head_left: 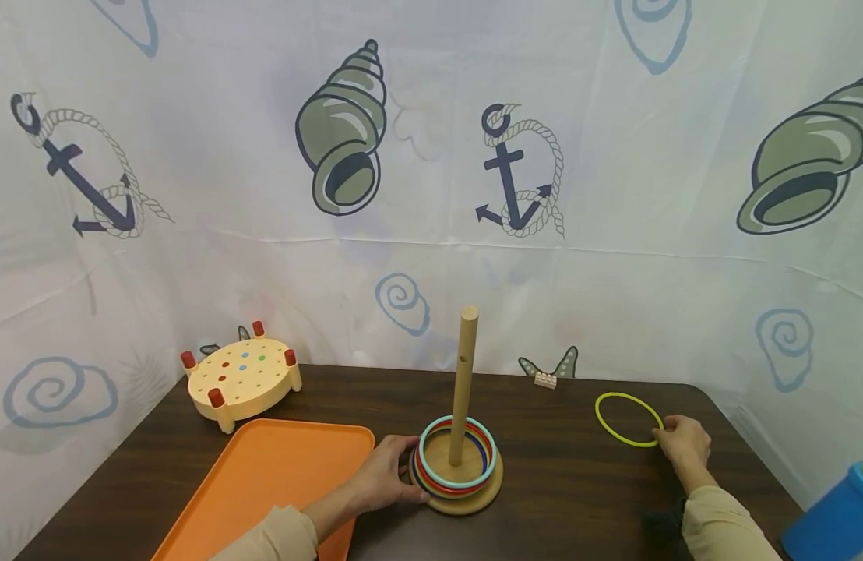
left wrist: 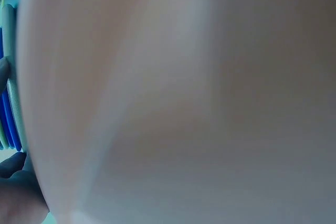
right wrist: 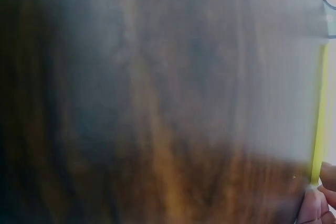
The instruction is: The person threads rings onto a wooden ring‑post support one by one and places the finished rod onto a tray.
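Note:
A wooden peg (head_left: 463, 382) rises from a round wooden base (head_left: 466, 505) near the middle of the table. Around its foot lies a stack of rings, a light blue ring (head_left: 492, 467) on top, with red, yellow and dark blue ones below. My left hand (head_left: 385, 479) grips the left side of this stack, thumb in front and fingers behind. In the left wrist view, only slivers of rings (left wrist: 10, 103) and fingers show at the left edge. At the right, my right hand (head_left: 684, 444) pinches the near right edge of a yellow ring (head_left: 626, 443), apart from the peg.
An orange tray (head_left: 291, 460) lies left of the peg. Behind it stands a cream pegboard (head_left: 242, 378) with red-tipped legs. A small pale brick (head_left: 545, 379) sits by the back edge. A blue container (head_left: 834, 510) with a yellow top stands at the right.

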Motion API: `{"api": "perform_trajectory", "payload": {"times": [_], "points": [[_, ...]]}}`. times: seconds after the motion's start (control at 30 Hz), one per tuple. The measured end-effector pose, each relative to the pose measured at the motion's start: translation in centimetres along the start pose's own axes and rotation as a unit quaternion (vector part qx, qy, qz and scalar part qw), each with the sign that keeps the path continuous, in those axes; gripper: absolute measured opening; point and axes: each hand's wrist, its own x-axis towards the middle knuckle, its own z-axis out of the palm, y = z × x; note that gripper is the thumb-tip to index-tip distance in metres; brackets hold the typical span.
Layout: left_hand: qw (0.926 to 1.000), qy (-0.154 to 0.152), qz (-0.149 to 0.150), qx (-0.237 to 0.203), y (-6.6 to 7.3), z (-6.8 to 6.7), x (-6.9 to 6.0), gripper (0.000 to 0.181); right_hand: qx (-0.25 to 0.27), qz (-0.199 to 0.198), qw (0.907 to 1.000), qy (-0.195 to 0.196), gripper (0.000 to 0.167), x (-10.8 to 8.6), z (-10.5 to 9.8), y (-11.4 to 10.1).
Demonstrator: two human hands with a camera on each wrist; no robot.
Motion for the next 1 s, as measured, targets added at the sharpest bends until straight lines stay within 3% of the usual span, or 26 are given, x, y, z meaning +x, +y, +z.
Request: {"api": "perform_trajectory", "payload": {"times": [0.53, 0.87, 1.0], "points": [[0.9999, 0.004, -0.004, 0.011, 0.08, 0.09, 0.05, 0.081, -0.018, 0.026, 0.9993, -0.021, 0.032, -0.08, -0.46, -0.21], [1.0000, 0.003, -0.003, -0.001, -0.10, 0.07, 0.05, 0.081, 0.004, 0.027, 0.9996, -0.006, 0.025, -0.30, -0.75, 0.08], [1.0000, 0.004, -0.004, 0.002, -0.09, 0.07, 0.06, 0.081, 0.041, 0.029, 0.9987, -0.001, 0.025, -0.60, -0.75, -0.01]]}}
